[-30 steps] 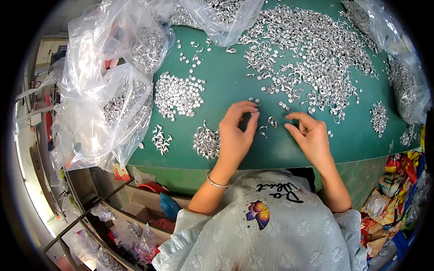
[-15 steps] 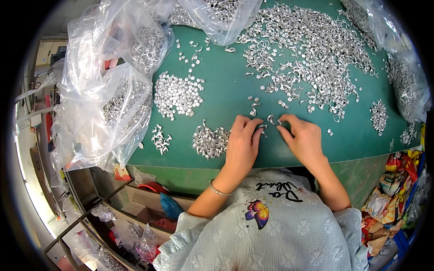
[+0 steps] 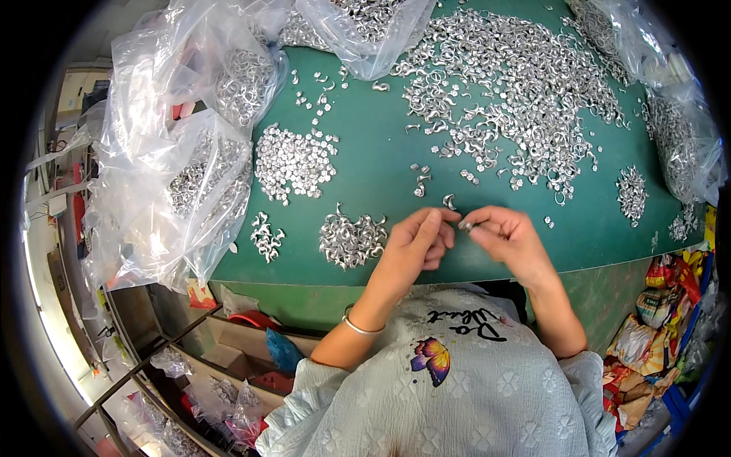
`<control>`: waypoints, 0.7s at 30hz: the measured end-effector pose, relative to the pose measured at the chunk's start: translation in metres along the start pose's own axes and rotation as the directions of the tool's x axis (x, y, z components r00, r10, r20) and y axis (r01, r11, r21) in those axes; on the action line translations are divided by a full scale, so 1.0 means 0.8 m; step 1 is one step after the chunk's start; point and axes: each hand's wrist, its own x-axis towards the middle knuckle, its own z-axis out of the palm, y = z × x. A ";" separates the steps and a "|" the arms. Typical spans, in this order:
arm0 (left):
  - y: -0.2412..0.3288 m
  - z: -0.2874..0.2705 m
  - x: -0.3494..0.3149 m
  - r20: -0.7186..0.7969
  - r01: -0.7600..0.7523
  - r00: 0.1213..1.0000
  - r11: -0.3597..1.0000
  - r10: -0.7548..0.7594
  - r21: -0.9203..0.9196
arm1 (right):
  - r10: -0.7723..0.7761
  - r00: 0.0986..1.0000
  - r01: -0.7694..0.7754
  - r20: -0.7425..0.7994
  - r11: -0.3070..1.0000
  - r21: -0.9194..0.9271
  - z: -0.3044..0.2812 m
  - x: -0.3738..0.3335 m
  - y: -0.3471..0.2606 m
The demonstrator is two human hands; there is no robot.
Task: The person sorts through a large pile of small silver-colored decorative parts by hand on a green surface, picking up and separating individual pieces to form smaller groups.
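My left hand (image 3: 415, 247) and my right hand (image 3: 509, 236) meet over the near edge of a green table (image 3: 381, 164). Between their fingertips they pinch a small silver metal piece (image 3: 464, 225). A silver bangle sits on my left wrist. A little pile of curved silver pieces (image 3: 352, 238) lies just left of my left hand. A big spread of loose silver pieces (image 3: 510, 91) covers the far part of the table beyond both hands.
A pile of small round silver parts (image 3: 295, 160) and a tiny cluster (image 3: 266, 236) lie at the left. Clear plastic bags (image 3: 190, 160) full of metal parts crowd the left edge and back. Another small pile (image 3: 632, 192) sits right. Colourful packets (image 3: 655, 320) lie below the table's right end.
Both hands have drawn back from the table's middle toward the near edge and come together, fingertips now closed on a small metal piece.
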 end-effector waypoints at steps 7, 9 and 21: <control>-0.019 -0.010 -0.004 -0.119 -0.198 0.960 0.917 0.252 0.346 | -0.464 0.860 0.221 -0.214 0.715 -0.663 -0.008 0.002 -0.007; -0.016 -0.004 -0.003 -0.030 -0.333 0.709 0.371 0.705 0.867 | -0.592 0.804 0.312 -0.054 0.497 -0.810 0.000 0.019 -0.006; -0.030 -0.018 0.015 -0.143 -0.329 0.858 0.743 0.493 0.583 | -0.378 0.919 0.249 -0.112 0.775 -0.581 -0.013 0.032 0.006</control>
